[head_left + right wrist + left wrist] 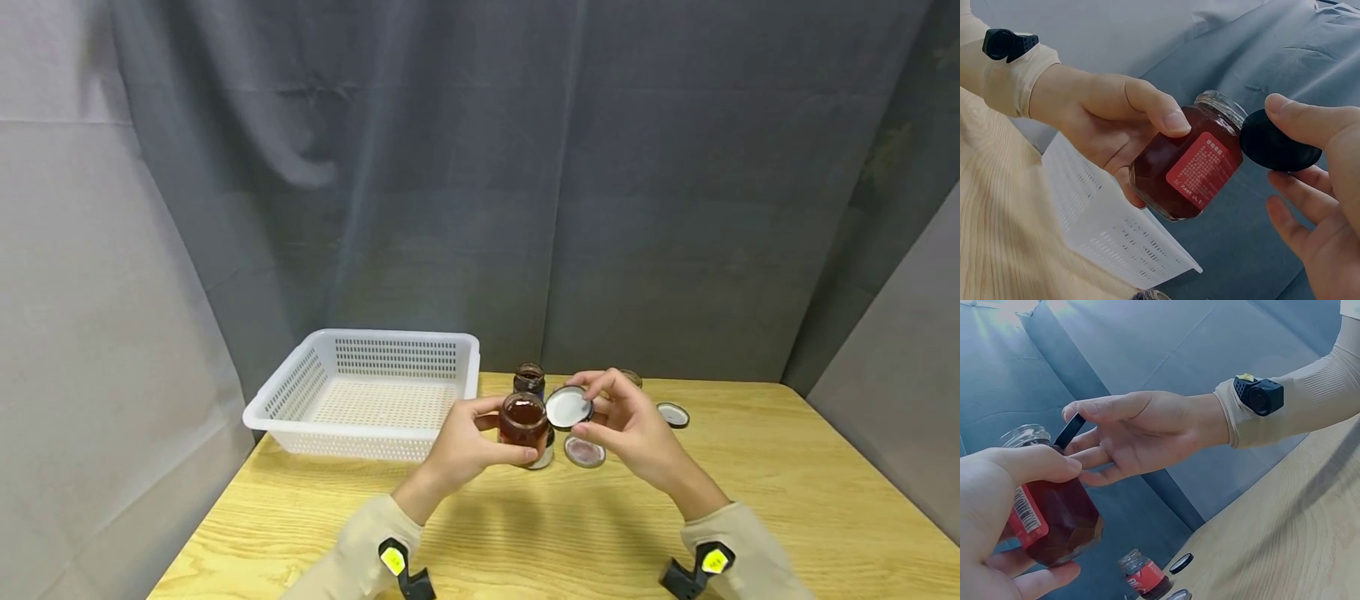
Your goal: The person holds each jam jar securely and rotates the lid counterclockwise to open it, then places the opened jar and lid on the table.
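My left hand grips a glass jar of dark red jam, its mouth uncovered and facing up toward the head view. A red printed label shows on its side in the right wrist view. Between thumb and fingers, my right hand pinches a round lid, black outside and white inside. The lid is tilted on edge beside the jar's rim, off its mouth. In the right wrist view the black top of this lid overlaps the rim's edge; whether they touch, I cannot tell.
A white perforated plastic basket stands at the left on the wooden table. Behind the held jar is another open jar. Loose lids lie by my right hand, one farther right. More jars are partly hidden by my hands.
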